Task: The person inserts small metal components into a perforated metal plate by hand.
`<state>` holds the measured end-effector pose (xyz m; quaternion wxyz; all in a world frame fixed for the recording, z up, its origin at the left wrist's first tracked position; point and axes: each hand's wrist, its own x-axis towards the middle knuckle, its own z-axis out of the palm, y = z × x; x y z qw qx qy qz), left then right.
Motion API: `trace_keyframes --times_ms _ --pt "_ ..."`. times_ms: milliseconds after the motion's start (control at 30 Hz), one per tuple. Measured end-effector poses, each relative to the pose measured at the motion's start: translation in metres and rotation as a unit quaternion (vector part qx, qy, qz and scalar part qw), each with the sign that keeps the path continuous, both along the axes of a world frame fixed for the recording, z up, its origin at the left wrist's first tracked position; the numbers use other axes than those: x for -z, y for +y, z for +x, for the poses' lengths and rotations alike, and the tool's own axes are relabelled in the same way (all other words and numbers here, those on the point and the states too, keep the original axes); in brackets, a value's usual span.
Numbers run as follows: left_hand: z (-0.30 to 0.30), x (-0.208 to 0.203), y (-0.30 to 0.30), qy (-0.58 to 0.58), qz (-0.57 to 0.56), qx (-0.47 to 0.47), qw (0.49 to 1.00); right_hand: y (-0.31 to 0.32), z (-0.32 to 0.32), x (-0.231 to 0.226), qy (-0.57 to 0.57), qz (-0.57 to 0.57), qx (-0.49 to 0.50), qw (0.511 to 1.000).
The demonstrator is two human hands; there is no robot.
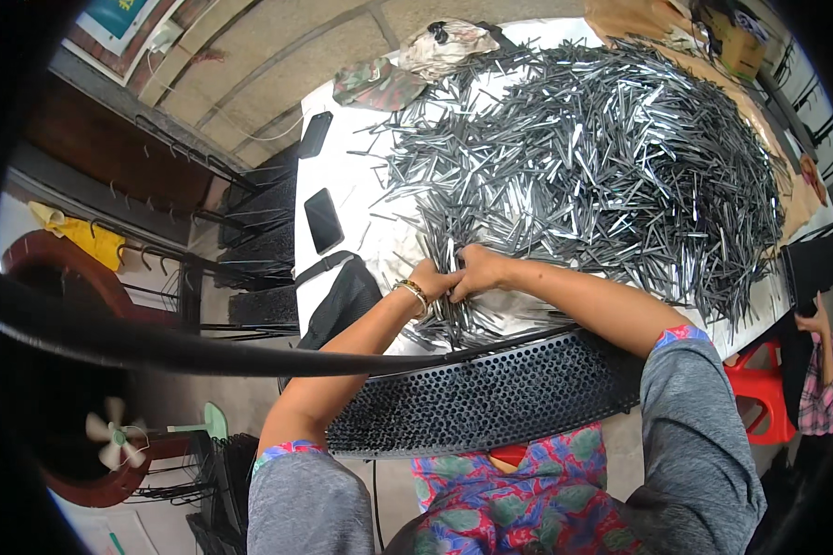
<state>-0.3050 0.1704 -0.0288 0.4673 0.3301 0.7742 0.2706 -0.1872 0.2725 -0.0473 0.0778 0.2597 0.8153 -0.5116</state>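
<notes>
A big heap of thin, short dark strips, shiny in places, covers most of a white-topped table. At the heap's near edge my left hand, with a bracelet at the wrist, and my right hand come together. Their fingers close around a loose bunch of these strips; the fingertips are partly hidden among them. Between my forearms, against the table's near edge, lies a curved black panel full of round holes. Many of its holes look dark; whether strips sit in them I cannot tell.
Two dark phones lie at the table's left, with caps farther back. A black bag rests by my left forearm. Racks with hooks stand left, and a fan below them. Another person's hand and a red stool are right.
</notes>
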Motion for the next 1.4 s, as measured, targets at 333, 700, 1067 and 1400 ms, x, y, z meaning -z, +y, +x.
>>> trace_keyframes --times_ms 333,700,1067,1400 --pt "0.001 0.003 0.005 -0.118 -0.046 -0.182 0.975 0.01 0.011 0.003 0.133 -0.214 0.003 0.968" --pt "-0.011 -0.018 0.028 -0.08 0.335 -0.097 0.934 0.039 0.083 -0.082 0.193 0.095 0.003 0.976" --pt "-0.011 0.045 0.035 0.011 0.372 -0.101 0.923 0.023 0.182 -0.097 0.153 -0.014 0.156 0.976" --pt "-0.013 0.047 0.038 -0.029 0.397 -0.138 0.907 0.009 0.215 -0.093 0.214 0.004 0.261 0.941"
